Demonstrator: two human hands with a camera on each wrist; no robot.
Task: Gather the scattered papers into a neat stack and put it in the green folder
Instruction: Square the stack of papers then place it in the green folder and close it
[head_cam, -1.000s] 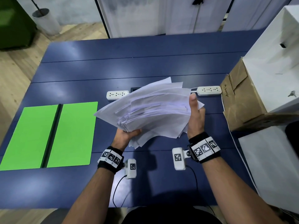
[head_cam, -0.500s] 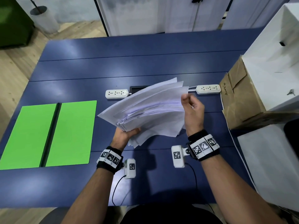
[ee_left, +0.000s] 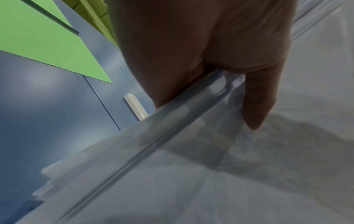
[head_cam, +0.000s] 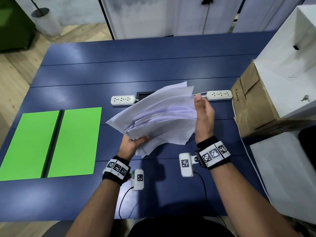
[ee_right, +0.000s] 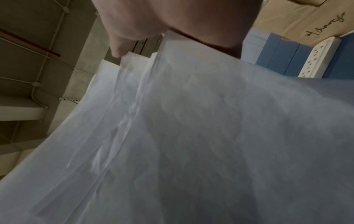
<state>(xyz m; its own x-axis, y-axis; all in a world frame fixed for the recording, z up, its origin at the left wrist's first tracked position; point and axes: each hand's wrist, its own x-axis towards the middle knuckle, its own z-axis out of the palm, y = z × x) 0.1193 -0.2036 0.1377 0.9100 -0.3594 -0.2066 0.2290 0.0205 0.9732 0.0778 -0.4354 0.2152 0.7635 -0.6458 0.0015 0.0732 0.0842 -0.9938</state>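
A dark blue plank-topped table (head_cam: 153,69) fills the view, with a wooden floor and pale partitions beyond it. Nearest the person, the left hand (head_cam: 132,144) grips the near corner of a loose sheaf of white papers (head_cam: 159,120): the thumb lies on top and the fingers curl beneath, clamping that corner so the sheets have one fixed point and fan outward from it. The sheaf is held up off the table, its edges plainly uneven. On its right side, the right hand (head_cam: 204,117) stands flat and upright, fingers straight, palm against the ragged edges, probably to push them flush, so the squaring step looks unfinished. The open, bright green card folder (head_cam: 75,142) with a black spine lies flat to the left, well apart from the papers and ready to take them. Farther off, two white power strips (head_cam: 122,100) rest beyond the sheaf. A brown cardboard box (head_cam: 253,110) stands at the right edge with a white box (head_cam: 290,65) above it.
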